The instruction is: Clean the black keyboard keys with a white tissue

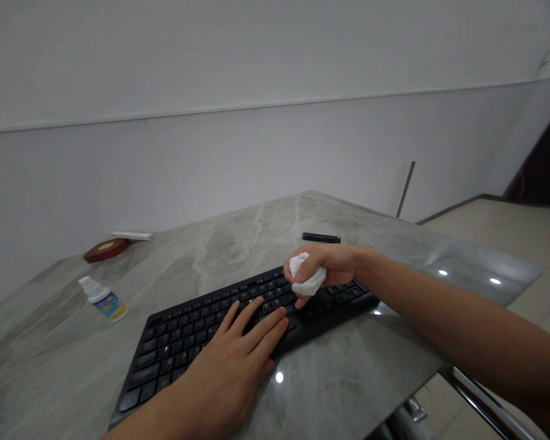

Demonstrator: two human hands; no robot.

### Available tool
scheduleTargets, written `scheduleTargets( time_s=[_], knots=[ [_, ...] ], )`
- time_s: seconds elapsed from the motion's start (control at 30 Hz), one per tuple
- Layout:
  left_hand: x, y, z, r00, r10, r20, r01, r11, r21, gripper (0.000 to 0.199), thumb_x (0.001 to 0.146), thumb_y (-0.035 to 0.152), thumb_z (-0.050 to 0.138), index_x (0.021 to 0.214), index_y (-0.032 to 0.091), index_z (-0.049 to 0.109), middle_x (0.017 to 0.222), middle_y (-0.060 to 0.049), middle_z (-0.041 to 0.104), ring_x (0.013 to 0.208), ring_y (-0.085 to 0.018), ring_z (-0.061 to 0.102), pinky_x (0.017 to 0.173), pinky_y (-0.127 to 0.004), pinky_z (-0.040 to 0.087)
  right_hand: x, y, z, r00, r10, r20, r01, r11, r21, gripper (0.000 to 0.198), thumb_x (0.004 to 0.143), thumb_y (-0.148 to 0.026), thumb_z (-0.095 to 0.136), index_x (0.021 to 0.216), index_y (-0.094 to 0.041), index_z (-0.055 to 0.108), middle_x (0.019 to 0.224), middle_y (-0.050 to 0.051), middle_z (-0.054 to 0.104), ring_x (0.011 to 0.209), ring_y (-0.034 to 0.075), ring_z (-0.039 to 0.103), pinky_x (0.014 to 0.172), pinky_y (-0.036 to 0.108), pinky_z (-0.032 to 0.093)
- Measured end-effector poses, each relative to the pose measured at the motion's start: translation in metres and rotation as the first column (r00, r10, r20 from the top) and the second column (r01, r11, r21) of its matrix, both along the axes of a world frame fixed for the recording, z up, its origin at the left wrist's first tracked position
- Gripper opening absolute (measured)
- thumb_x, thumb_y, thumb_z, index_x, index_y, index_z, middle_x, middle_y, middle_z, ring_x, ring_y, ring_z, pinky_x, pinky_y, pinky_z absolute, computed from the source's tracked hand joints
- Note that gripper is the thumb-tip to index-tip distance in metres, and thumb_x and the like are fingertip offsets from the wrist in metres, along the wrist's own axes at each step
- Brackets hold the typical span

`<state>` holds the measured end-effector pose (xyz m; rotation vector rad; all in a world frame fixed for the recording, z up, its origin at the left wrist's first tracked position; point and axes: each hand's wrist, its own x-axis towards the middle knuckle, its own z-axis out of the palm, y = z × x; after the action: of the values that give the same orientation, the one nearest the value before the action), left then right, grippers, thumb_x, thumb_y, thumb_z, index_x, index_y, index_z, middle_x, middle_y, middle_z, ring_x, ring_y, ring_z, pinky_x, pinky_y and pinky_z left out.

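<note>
A black keyboard [178, 342] lies slantwise on the grey marbled table. My left hand [238, 360] rests flat across its lower middle, fingers stretched out over the keys and holding nothing. Over the right part of the keyboard, my right hand [325, 263] is closed round a crumpled white tissue [309, 278], which bulges out between thumb and fingers. The right hand covers some of the keys, so I cannot tell whether the tissue touches them.
To the left, a small white spray bottle [104, 300] with a colourful label lies tilted on the table [238, 244]. Farther back are a reddish-brown wooden piece [106, 250] and a white strip [132, 235]. A black pen-like object [321, 238] lies beyond my right hand. The wall [211, 165] borders the far side.
</note>
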<state>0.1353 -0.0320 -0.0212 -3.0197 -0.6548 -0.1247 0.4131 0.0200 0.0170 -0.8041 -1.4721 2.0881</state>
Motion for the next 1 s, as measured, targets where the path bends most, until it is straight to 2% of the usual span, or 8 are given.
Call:
scheduleTargets(
  time_s=[0.13, 0.23, 0.37, 0.47, 0.6, 0.7, 0.87, 1.0],
  knots=[
    [0.000, -0.002, 0.001, 0.999, 0.003, -0.040, -0.003, 1.000, 0.002, 0.057, 0.105, 0.023, 0.039, 0.158, 0.027, 0.018, 0.163, 0.001, 0.026, 0.150, -0.035, 0.021, 0.113, -0.069, 0.033, -0.002, 0.000, 0.003, 0.999, -0.016, 0.040, 0.015, 0.999, 0.039, 0.018, 0.063, -0.018, 0.073, 0.078, -0.011, 0.064, 0.068, 0.000, 0.066, 0.062, 0.012, 0.063, 0.065, 0.029, 0.060],
    [0.001, -0.001, 0.002, 0.998, -0.002, -0.056, 0.002, 1.000, -0.002, 0.058, 0.104, 0.021, 0.039, 0.158, 0.028, 0.018, 0.164, 0.002, 0.023, 0.151, -0.035, 0.020, 0.113, -0.070, 0.032, 0.010, 0.002, 0.013, 0.996, -0.075, 0.054, 0.067, 0.987, 0.147, 0.019, 0.064, -0.022, 0.073, 0.077, -0.012, 0.063, 0.066, 0.000, 0.063, 0.059, 0.011, 0.060, 0.052, 0.021, 0.052],
    [0.002, 0.000, 0.003, 0.999, -0.003, -0.047, 0.003, 1.000, -0.009, 0.060, 0.104, 0.020, 0.040, 0.158, 0.028, 0.017, 0.163, 0.002, 0.024, 0.150, -0.035, 0.021, 0.114, -0.069, 0.032, 0.036, 0.006, 0.029, 0.937, -0.293, 0.191, 0.191, 0.887, 0.421, 0.021, 0.065, -0.031, 0.071, 0.073, -0.015, 0.061, 0.057, -0.005, 0.053, 0.047, 0.008, 0.046, 0.038, 0.017, 0.036],
    [0.002, 0.000, 0.001, 0.999, -0.004, -0.041, 0.004, 1.000, -0.004, 0.059, 0.104, 0.021, 0.041, 0.158, 0.029, 0.018, 0.164, 0.002, 0.024, 0.151, -0.035, 0.020, 0.115, -0.068, 0.032, 0.044, 0.004, 0.036, 0.828, -0.327, 0.455, 0.018, 0.827, 0.561, 0.021, 0.068, -0.034, 0.069, 0.076, -0.014, 0.064, 0.060, -0.003, 0.054, 0.051, 0.009, 0.047, 0.039, 0.017, 0.033],
    [0.000, 0.001, -0.002, 1.000, -0.013, -0.011, 0.013, 1.000, 0.002, 0.058, 0.104, 0.022, 0.040, 0.158, 0.029, 0.020, 0.162, 0.001, 0.029, 0.150, -0.034, 0.022, 0.115, -0.067, 0.031, 0.029, -0.003, 0.034, 0.682, -0.253, 0.687, -0.248, 0.803, 0.542, 0.023, 0.069, -0.033, 0.069, 0.083, -0.015, 0.068, 0.069, -0.001, 0.061, 0.061, 0.013, 0.055, 0.050, 0.021, 0.041],
    [-0.002, 0.001, -0.003, 1.000, -0.024, 0.017, 0.024, 1.000, 0.002, 0.058, 0.104, 0.021, 0.041, 0.158, 0.030, 0.021, 0.162, 0.000, 0.031, 0.150, -0.033, 0.023, 0.116, -0.066, 0.030, 0.011, -0.008, 0.026, 0.628, -0.239, 0.741, -0.373, 0.743, 0.556, 0.021, 0.069, -0.031, 0.069, 0.084, -0.016, 0.069, 0.073, -0.001, 0.064, 0.067, 0.015, 0.058, 0.060, 0.023, 0.042],
    [-0.002, 0.002, -0.004, 1.000, -0.025, 0.008, 0.025, 1.000, 0.018, 0.059, 0.104, 0.021, 0.041, 0.158, 0.029, 0.018, 0.162, 0.000, 0.029, 0.151, -0.033, 0.022, 0.115, -0.067, 0.032, 0.004, -0.009, 0.022, 0.483, -0.276, 0.831, -0.546, 0.647, 0.532, 0.020, 0.067, -0.025, 0.070, 0.085, -0.015, 0.071, 0.074, 0.000, 0.064, 0.067, 0.014, 0.055, 0.060, 0.024, 0.037],
    [-0.001, 0.001, -0.002, 1.000, -0.013, -0.012, 0.014, 1.000, 0.018, 0.059, 0.104, 0.021, 0.042, 0.158, 0.030, 0.020, 0.162, 0.001, 0.029, 0.150, -0.034, 0.024, 0.114, -0.067, 0.032, 0.017, -0.006, 0.026, 0.389, -0.306, 0.869, -0.569, 0.662, 0.488, 0.022, 0.067, -0.027, 0.070, 0.085, -0.015, 0.072, 0.071, 0.000, 0.062, 0.066, 0.015, 0.055, 0.059, 0.025, 0.036]
  ],
)
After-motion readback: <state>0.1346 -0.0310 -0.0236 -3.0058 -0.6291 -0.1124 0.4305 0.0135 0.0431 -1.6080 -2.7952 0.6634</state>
